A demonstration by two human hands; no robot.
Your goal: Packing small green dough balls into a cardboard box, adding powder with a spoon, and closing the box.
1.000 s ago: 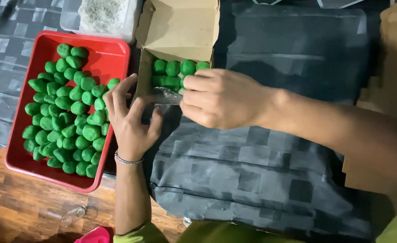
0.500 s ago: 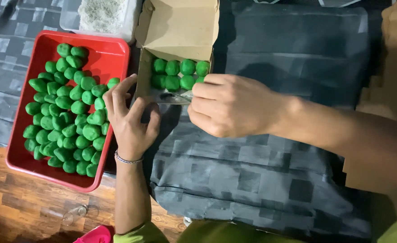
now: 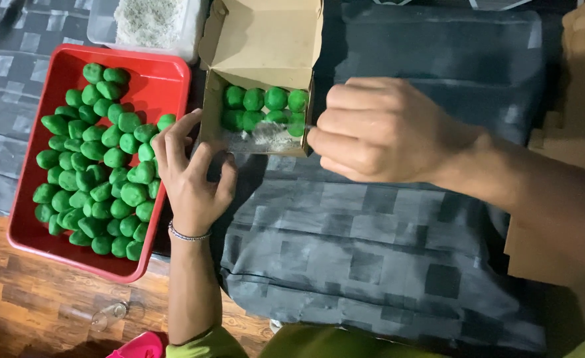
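cardboard box (image 3: 264,46) lid up, 2 rows green balls (image 3: 264,99) | left hand (image 3: 193,179) grip open | right hand (image 3: 378,129) grip: can't tell

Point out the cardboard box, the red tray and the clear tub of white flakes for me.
cardboard box (image 3: 266,40), head view, on the inside of its open lid.
red tray (image 3: 166,83), head view, on bare floor near its top right corner.
clear tub (image 3: 148,21), head view, on the white flakes inside.

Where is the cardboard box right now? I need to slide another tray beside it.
In the head view the cardboard box sits top centre on the grey cloth, just right of the red tray, between the left hand and right hand.
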